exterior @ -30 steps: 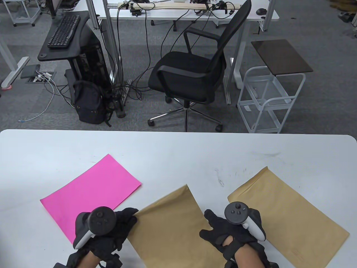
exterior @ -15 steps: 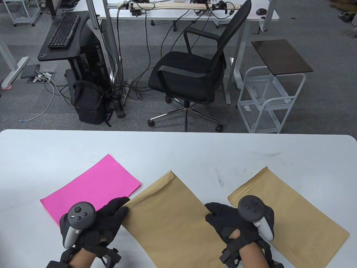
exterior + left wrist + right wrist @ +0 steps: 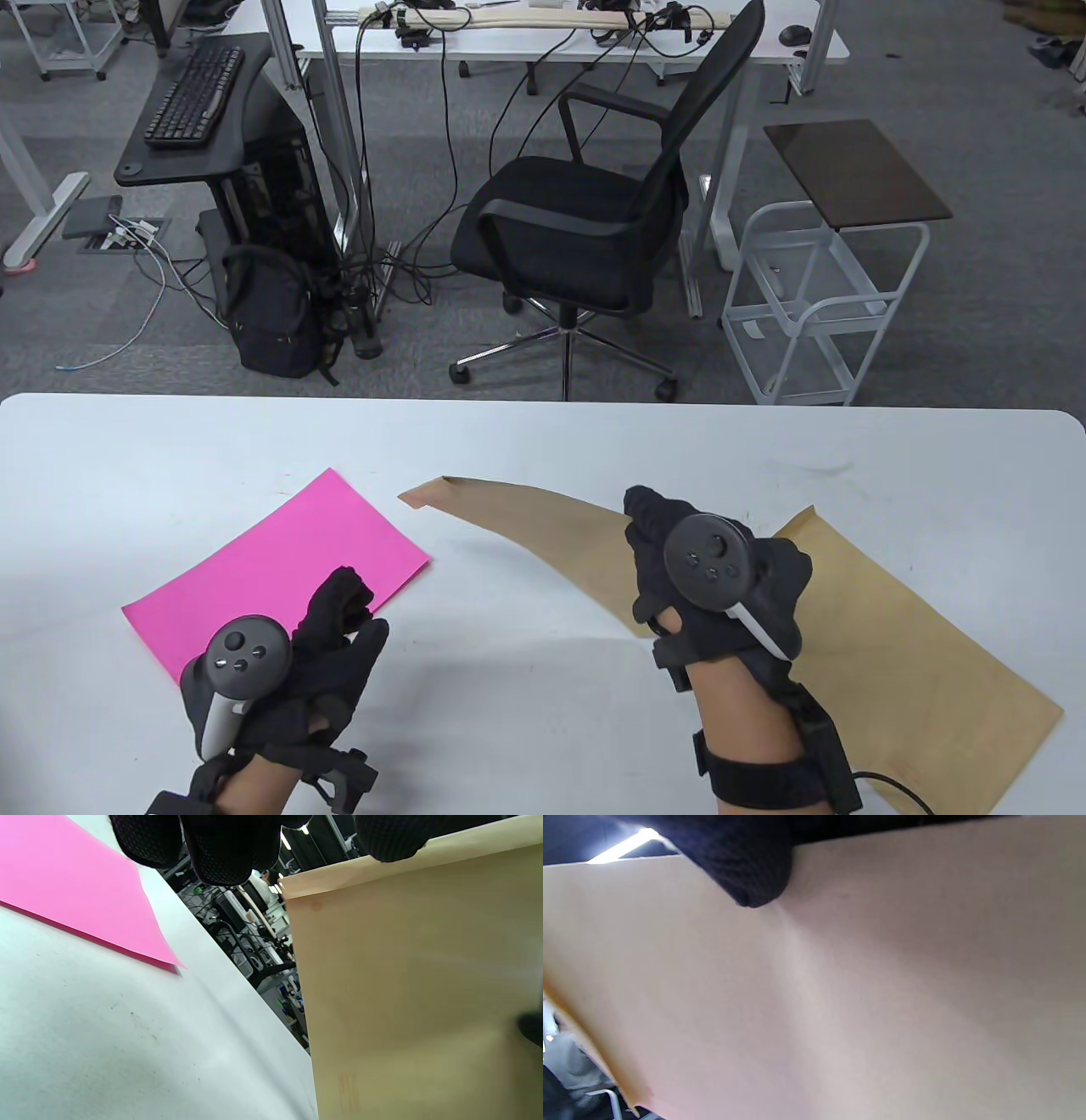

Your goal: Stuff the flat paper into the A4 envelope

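A pink sheet of paper (image 3: 280,577) lies flat on the white table (image 3: 543,441) at the left; it also shows in the left wrist view (image 3: 63,887). My right hand (image 3: 649,526) grips a brown A4 envelope (image 3: 543,535) by its right side and holds it lifted off the table, tilted on edge, its far corner pointing left. The envelope fills the right wrist view (image 3: 840,1005), with a gloved fingertip (image 3: 746,874) on it, and shows in the left wrist view (image 3: 415,984). My left hand (image 3: 356,611) is open and empty over the pink sheet's near right edge.
A second brown envelope (image 3: 899,671) lies flat at the right, partly under my right forearm. A black office chair (image 3: 585,229) and a white cart (image 3: 814,297) stand beyond the table's far edge.
My right hand has lifted the envelope off the table and carried it up and away. My left hand has let go of the envelope's left edge and stays by the pink sheet.
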Demonstrator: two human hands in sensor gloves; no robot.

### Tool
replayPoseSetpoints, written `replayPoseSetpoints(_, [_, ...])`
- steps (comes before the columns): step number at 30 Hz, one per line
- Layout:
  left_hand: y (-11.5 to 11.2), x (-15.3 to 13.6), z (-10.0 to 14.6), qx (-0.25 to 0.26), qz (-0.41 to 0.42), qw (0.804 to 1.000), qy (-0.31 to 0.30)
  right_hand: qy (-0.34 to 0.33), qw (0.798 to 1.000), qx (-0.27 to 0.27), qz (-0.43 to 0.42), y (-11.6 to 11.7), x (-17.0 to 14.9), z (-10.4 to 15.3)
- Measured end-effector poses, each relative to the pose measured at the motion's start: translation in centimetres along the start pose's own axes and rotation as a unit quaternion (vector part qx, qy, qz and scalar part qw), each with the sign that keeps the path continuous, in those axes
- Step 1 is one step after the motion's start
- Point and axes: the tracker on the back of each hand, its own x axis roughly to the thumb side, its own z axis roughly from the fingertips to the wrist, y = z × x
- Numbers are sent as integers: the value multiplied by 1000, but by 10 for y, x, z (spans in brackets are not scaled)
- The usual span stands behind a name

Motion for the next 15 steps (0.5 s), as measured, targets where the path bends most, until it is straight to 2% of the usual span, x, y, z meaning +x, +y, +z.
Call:
replayPoseSetpoints(6, [-3, 7, 3, -7, 4, 1000, -20, -20, 994, -45, 96, 33, 18, -42])
replayPoseSetpoints(10, [-2, 7, 3, -7, 7, 1000, -23, -4, 996, -38, 81, 77, 11, -64])
replayPoseSetpoints(13, [-2, 7, 3, -8, 10, 1000, -24, -11, 993, -26, 116, 112, 7, -72])
replayPoseSetpoints(15, [-1, 7, 3, -8, 13, 1000, -24, -16, 992, 5, 126, 139, 5, -71])
